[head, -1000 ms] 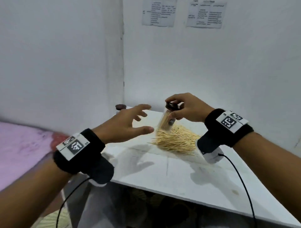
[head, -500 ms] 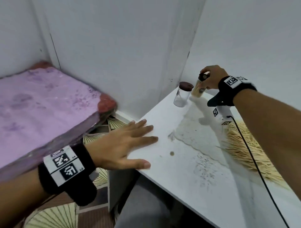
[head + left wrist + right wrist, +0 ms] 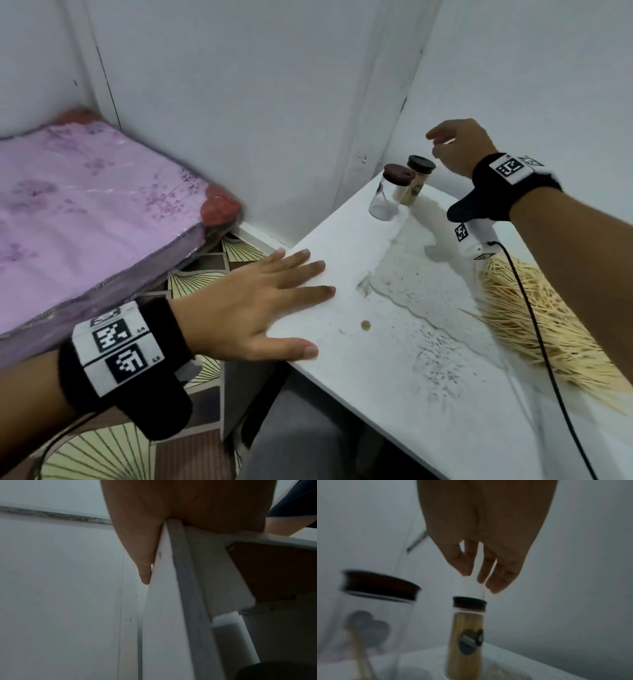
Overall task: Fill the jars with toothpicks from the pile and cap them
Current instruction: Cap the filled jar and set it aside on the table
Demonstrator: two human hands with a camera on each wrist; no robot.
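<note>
Now the filled jar [image 3: 416, 181] stands capped on the bench [image 3: 394, 377], up at about one o'clock in the head view, where half a second ago the right hand [image 3: 457, 145] was still carrying it by the dark cap [image 3: 469, 603]. That hand has let go and hangs just above and to the right of the jar; in the right wrist view its fingers [image 3: 496, 574] are loosely extended with small gaps between them, gripping nothing, their tips just clear of the cap. The jar is packed with pale toothpicks nearly to the neck. Touching or almost touching it, on its nine o'clock side, stands a second jar [image 3: 388, 195], clear, capped with a reddish-brown lid, and seemingly holding few or no toothpicks, though blur makes that hard to judge. The left hand [image 3: 260, 308] lies flat on the bench corner at about nine o'clock, fingers straight and spread, as it did a moment ago. The toothpick pile [image 3: 548, 325] remains large at three o'clock, partly under the right forearm. By my reading, one jar is finished and parked, and the second is the next to open and fill.
</note>
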